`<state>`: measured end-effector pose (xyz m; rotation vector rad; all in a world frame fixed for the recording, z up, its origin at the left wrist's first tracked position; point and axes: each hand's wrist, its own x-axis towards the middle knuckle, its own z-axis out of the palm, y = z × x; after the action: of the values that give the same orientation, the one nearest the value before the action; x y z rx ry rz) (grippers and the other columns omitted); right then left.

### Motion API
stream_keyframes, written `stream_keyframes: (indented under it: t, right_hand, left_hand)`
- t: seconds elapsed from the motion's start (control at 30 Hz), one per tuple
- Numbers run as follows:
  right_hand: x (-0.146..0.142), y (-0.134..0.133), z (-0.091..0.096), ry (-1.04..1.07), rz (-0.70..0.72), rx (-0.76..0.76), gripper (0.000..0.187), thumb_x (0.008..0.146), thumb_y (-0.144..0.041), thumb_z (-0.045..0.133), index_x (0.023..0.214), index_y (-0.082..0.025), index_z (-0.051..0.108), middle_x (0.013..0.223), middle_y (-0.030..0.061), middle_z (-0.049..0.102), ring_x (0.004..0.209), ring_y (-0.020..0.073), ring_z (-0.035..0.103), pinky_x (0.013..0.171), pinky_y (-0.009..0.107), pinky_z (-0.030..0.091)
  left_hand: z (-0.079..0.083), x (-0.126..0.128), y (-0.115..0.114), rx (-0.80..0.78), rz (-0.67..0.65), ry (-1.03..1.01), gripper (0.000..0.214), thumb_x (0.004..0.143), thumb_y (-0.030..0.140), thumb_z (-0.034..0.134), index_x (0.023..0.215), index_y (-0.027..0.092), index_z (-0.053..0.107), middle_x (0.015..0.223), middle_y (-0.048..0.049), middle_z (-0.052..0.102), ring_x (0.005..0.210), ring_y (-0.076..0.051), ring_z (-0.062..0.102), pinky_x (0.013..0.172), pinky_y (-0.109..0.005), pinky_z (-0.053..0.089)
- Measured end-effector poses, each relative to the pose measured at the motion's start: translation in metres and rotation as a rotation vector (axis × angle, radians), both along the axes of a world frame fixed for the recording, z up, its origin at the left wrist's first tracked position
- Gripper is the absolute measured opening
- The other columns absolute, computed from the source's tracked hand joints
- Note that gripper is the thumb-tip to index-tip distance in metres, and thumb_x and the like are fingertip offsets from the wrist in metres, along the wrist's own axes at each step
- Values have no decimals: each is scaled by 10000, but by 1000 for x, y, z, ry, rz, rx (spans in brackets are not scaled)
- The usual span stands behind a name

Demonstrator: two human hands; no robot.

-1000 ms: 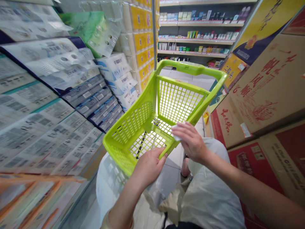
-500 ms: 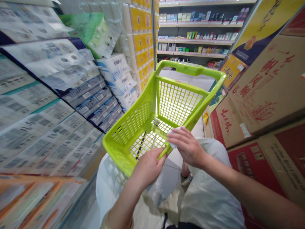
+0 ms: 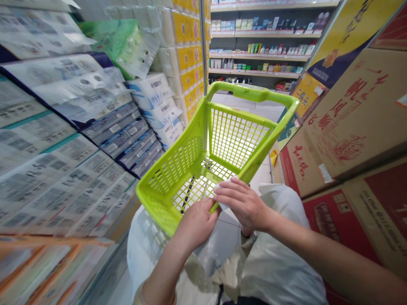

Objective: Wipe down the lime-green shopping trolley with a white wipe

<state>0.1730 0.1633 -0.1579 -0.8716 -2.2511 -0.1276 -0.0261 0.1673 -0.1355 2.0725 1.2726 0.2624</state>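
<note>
A lime-green plastic shopping basket (image 3: 178,169) with lattice walls and a raised handle at its far end sits tilted in front of my knees. My left hand (image 3: 199,218) is wrapped round its near rim. Just to the right, my right hand (image 3: 243,201) presses a white wipe (image 3: 223,201) against the same rim, with the fingers laid over it. Most of the wipe is hidden under those fingers, so I cannot tell whether it is cloth or tissue. Through the basket's grid floor I see dark strips and pale tiles.
Stacked tissue packs (image 3: 63,182) rise close on the left, with a green pack (image 3: 117,42) on top. Printed cardboard cartons (image 3: 346,123) are piled on the right. Shelves of small bottles and boxes (image 3: 260,55) stand at the far end, beyond the tiled floor.
My right hand has slid along the rim with the white wipe, towards my left hand. The left hand keeps its grip, and the basket stays nearly still.
</note>
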Motion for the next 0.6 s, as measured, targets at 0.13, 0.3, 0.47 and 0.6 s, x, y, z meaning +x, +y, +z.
stream_keyframes:
  t: [0.13, 0.3, 0.47, 0.6]
  right_hand:
    - [14, 10, 2, -24, -20, 27, 341, 973, -133, 417, 1230, -224, 623, 1222, 34, 721, 1255, 158, 591, 1148, 367, 389]
    - [40, 28, 11, 97, -269, 23, 333, 963, -138, 452, 1210, -244, 649, 1208, 52, 725, 1258, 197, 591, 1136, 425, 400]
    - [4, 8, 2, 8, -45, 5, 335, 956, -126, 436, 1199, -228, 643, 1211, 39, 725, 1248, 160, 594, 1148, 383, 387]
    - [10, 16, 0, -24, -86, 33, 344, 960, -110, 431, 1210, -232, 635, 1224, 25, 720, 1252, 150, 592, 1155, 365, 376]
  left_hand:
    - [1, -1, 0, -8, -24, -48, 273, 946, 279, 440, 1014, 216, 697, 1046, -52, 739, 977, -209, 662, 871, -301, 473]
    - [1, -2, 1, -5, -42, -101, 285, 956, 292, 438, 1067, 263, 699, 1057, -17, 742, 997, -187, 660, 861, -271, 469]
    - [-3, -4, 5, 45, -53, -64, 257, 936, 265, 447, 1010, 201, 685, 1004, -58, 736, 945, -202, 659, 841, -292, 474]
    - [-1, -11, 12, 40, -101, -68, 277, 942, 284, 429, 982, 208, 692, 1013, -50, 735, 962, -196, 657, 857, -288, 474]
